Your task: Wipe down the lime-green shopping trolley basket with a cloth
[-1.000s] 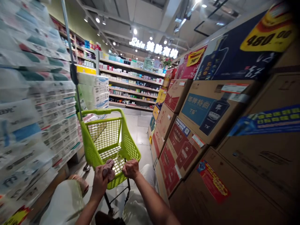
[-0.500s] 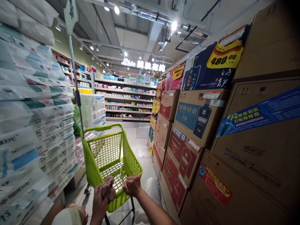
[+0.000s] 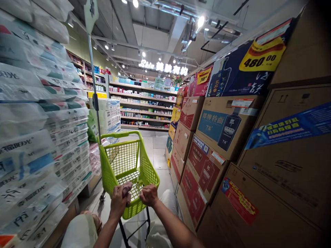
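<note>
A lime-green plastic shopping cart (image 3: 150, 168) with a grid basket stands right in front of me, with no goods visible in its basket. At its near rim, my left hand (image 3: 118, 201) is closed around a crumpled pinkish-grey cloth (image 3: 126, 190); whether these fingers also grip the rim is hidden. Beside it, my right hand (image 3: 149, 195) is closed in a fist on the right part of that same near rim. From the cart's left side rises a thin metal pole (image 3: 93, 69) with a pale sign plate on top.
Stacked packs of tissue paper (image 3: 69, 148) line the left side closely. Cardboard cartons (image 3: 219, 120) with price tags form a wall on the right. A tiled aisle (image 3: 158, 155) leads to shelves (image 3: 144, 106) of small products. Part of a person's pale clothing (image 3: 79, 231) shows at bottom left.
The cart and both hands now appear farther right in view, and my left hand sits higher. The nearby stacks have shifted rightward in the picture. Both hands stay closed.
</note>
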{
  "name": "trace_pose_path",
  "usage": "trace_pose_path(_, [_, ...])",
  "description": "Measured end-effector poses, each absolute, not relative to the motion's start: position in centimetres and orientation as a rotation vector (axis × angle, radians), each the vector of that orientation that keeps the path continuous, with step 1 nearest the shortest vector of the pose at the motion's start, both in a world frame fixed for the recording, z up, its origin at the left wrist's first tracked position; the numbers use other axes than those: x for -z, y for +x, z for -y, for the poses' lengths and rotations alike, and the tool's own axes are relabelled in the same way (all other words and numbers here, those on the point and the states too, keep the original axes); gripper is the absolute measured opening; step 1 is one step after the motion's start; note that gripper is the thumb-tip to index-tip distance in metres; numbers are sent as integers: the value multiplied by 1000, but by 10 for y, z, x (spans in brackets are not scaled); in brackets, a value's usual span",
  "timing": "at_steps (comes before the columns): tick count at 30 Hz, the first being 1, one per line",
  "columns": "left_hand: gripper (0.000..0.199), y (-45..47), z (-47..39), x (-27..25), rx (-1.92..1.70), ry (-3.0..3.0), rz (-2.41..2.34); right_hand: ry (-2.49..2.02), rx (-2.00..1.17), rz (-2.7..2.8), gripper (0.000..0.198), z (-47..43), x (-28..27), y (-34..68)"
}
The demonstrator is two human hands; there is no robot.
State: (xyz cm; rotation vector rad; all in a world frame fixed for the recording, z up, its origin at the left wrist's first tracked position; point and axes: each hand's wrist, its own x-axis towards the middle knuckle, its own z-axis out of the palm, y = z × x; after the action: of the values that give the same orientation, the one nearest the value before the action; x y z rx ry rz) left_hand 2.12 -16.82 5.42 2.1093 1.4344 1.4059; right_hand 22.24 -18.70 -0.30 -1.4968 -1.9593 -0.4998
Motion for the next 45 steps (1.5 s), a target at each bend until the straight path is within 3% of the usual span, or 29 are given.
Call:
trace_pose_path(5, [21,30,188,-33,-1308,2079,-1289,-1535,523,2005,43,191,-4,231])
trace_pose_path(21, [31,23,202,-43,-1222,1986,-1391,-1527,508,1972,33,213,-8,226])
trace_pose_path(41, [22,28,193,-56,-1155,1955,-1684,-1502,501,1964,35,220,4,226])
trace_pose_path(45, [25,24,206,-40,-1157,2079,-1500,-1498,505,1975,36,223,3,226])
